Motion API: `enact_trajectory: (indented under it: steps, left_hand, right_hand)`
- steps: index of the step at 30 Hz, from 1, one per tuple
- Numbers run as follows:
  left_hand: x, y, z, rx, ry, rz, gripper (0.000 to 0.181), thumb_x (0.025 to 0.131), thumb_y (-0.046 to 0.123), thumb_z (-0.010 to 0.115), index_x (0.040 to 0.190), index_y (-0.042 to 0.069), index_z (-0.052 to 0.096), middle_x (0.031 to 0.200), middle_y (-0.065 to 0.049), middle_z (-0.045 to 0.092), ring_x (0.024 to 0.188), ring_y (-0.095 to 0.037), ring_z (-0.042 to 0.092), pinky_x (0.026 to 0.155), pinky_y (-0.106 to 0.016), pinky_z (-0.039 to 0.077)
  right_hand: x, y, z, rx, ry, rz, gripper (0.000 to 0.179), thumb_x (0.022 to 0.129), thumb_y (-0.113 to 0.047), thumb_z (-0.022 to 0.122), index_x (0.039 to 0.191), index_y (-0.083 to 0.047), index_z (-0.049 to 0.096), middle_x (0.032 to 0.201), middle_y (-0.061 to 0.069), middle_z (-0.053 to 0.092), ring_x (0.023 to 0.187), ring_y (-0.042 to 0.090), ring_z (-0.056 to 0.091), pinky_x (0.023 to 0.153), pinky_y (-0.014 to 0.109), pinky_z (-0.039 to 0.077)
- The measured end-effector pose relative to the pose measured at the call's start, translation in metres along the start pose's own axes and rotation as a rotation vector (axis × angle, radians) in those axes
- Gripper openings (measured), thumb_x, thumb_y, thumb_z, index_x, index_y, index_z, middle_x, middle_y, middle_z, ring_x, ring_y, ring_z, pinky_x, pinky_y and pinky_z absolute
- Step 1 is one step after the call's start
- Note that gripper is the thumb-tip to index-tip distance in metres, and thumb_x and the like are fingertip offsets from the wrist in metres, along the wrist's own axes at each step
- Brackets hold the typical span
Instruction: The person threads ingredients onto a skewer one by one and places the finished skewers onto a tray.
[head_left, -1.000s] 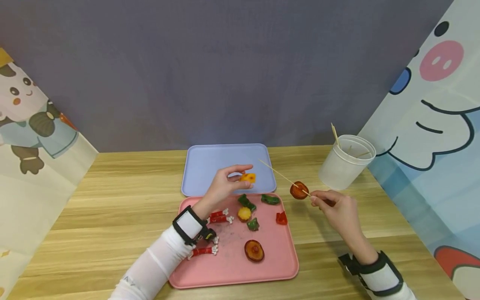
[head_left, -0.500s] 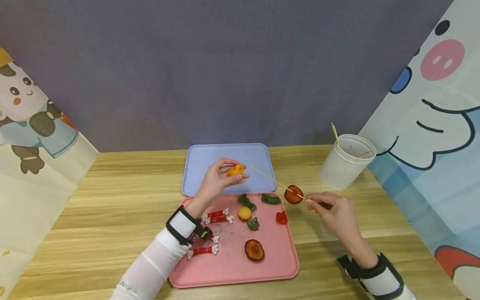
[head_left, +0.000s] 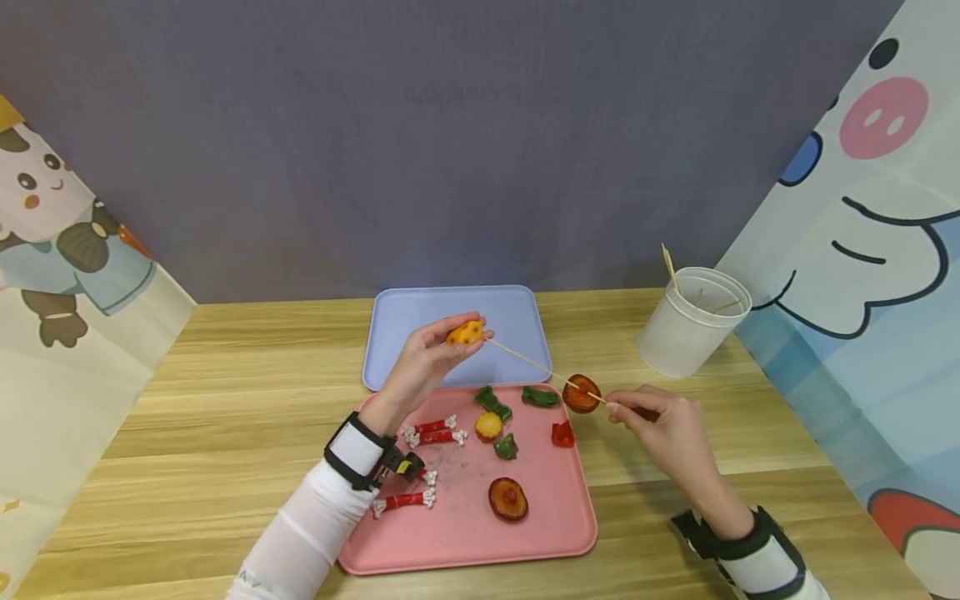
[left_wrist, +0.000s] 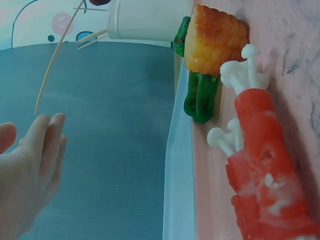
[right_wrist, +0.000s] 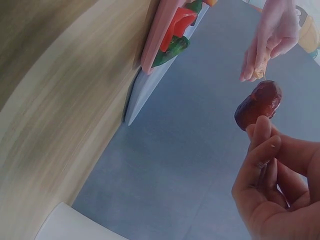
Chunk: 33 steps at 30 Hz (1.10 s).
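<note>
My left hand (head_left: 426,360) pinches a yellow-orange spotted food piece (head_left: 465,332) between thumb and fingers, above the blue tray (head_left: 390,333). In my right hand (head_left: 671,425) the near end of a thin bamboo skewer (head_left: 525,359) is gripped. A brown mushroom cap (head_left: 582,393) is threaded on the skewer near the right fingertips; the right wrist view shows this mushroom (right_wrist: 258,104) close up. The skewer's tip points left and meets the yellow piece in the head view. Fingers mostly hide the piece in the left wrist view.
A pink tray (head_left: 547,533) holds another mushroom cap (head_left: 508,499), a corn piece (head_left: 488,427), green pepper pieces (head_left: 540,397), a red pepper piece (head_left: 562,434) and red rolls with white mushroom ends (head_left: 405,501). A white bucket (head_left: 686,333) with skewers stands at right.
My left hand has drawn left and slightly up with the yellow piece, turning it. The right hand has moved left, bringing the skewer tip from apart to the piece.
</note>
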<state>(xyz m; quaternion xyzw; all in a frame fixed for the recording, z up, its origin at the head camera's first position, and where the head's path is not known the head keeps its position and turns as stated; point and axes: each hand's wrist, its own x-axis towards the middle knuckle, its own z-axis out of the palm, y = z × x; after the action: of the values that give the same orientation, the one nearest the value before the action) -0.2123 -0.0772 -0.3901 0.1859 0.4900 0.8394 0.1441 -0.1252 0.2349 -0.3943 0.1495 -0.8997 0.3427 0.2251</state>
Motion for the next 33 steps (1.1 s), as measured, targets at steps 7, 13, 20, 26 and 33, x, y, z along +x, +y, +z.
enact_trajectory:
  steps: [7, 13, 20, 26, 33]
  left_hand:
    - [-0.0024, -0.0015, 0.0033, -0.047, -0.054, 0.016, 0.049, 0.091, -0.015, 0.033, 0.140, -0.013, 0.025, 0.144, -0.032, 0.025, 0.126, -0.041, 0.036, 0.100, -0.032, 0.039]
    - [-0.0018, -0.0054, 0.0047, -0.031, -0.050, 0.039, 0.050, 0.092, -0.013, 0.036, 0.140, -0.010, 0.027, 0.144, -0.032, 0.025, 0.126, -0.039, 0.037, 0.098, -0.032, 0.042]
    - [0.0001, -0.0070, 0.0061, -0.010, -0.030, 0.037, 0.053, 0.091, -0.014, 0.037, 0.141, -0.009, 0.024, 0.143, -0.031, 0.029, 0.125, -0.040, 0.039, 0.097, -0.034, 0.042]
    - [0.0006, -0.0077, 0.0079, 0.016, -0.025, 0.038, 0.052, 0.090, -0.014, 0.039, 0.140, -0.008, 0.026, 0.141, -0.031, 0.032, 0.124, -0.040, 0.040, 0.096, -0.035, 0.043]
    - [-0.0012, -0.0063, 0.0074, 0.030, -0.003, 0.040, 0.051, 0.089, -0.015, 0.043, 0.138, -0.007, 0.032, 0.140, -0.033, 0.032, 0.120, -0.036, 0.046, 0.093, -0.036, 0.046]
  right_hand:
    - [0.0000, -0.0012, 0.0002, -0.007, 0.000, -0.020, 0.007, 0.073, -0.008, 0.074, 0.079, -0.011, 0.074, 0.063, -0.005, 0.065, 0.054, 0.003, 0.055, 0.041, 0.015, 0.037]
    - [0.0003, -0.0017, 0.0007, 0.000, 0.000, -0.013, 0.008, 0.073, -0.007, 0.074, 0.079, -0.011, 0.074, 0.063, -0.005, 0.065, 0.054, 0.004, 0.056, 0.042, 0.014, 0.039]
    - [0.0001, -0.0018, 0.0011, 0.000, -0.004, 0.002, 0.009, 0.073, -0.006, 0.074, 0.080, -0.011, 0.074, 0.064, -0.005, 0.066, 0.055, 0.004, 0.057, 0.044, 0.013, 0.040]
    - [-0.0003, -0.0013, 0.0020, -0.017, -0.003, -0.005, 0.010, 0.072, -0.005, 0.074, 0.080, -0.010, 0.074, 0.064, -0.005, 0.066, 0.056, 0.004, 0.057, 0.045, 0.013, 0.041]
    - [-0.0004, -0.0014, 0.0027, -0.013, 0.004, -0.015, 0.010, 0.071, -0.005, 0.075, 0.080, -0.010, 0.074, 0.064, -0.005, 0.066, 0.055, 0.003, 0.057, 0.045, 0.013, 0.042]
